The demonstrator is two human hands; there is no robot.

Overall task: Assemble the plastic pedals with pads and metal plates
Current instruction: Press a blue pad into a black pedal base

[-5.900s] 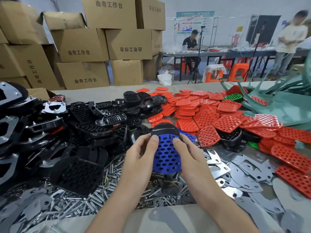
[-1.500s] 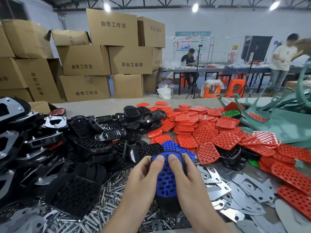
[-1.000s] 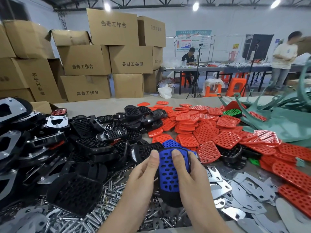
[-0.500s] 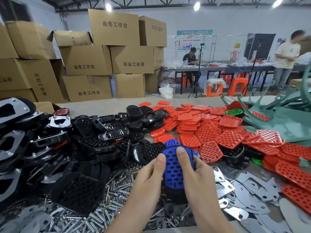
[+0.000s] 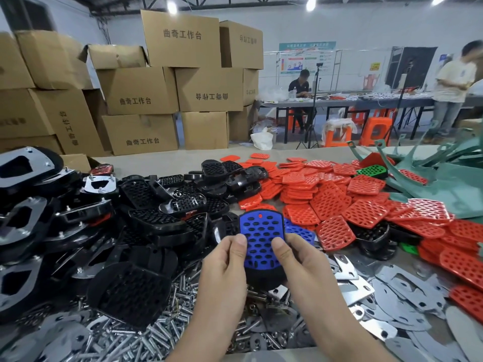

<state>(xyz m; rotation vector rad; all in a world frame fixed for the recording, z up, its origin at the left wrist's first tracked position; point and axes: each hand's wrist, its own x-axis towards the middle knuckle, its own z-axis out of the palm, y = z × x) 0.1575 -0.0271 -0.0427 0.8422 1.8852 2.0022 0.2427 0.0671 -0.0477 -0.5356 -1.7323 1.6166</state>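
Head view: left hand [image 5: 224, 265] and right hand [image 5: 300, 262] gripped a black pedal [image 5: 264, 276], thumbs pressing its blue pad [image 5: 261, 231]; uneven pressure could leave one edge unseated.

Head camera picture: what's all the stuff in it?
Blue pads: two, blue, one on held pedal, one behind.
Held pedal: one, black, in both grips.
Black pedals: many, black, left pile.
Red pads: many, red, right heap.
Green pads: two, green, among red pads.
Metal plates: many, silver, front right.
Bolts: many, silver, front left.
Boxes: many, brown, back left.
Frames: several, teal, far right.
Left grip: one, round held pedal, thumb on pad.
Right grip: one, round held pedal, thumb on pad.
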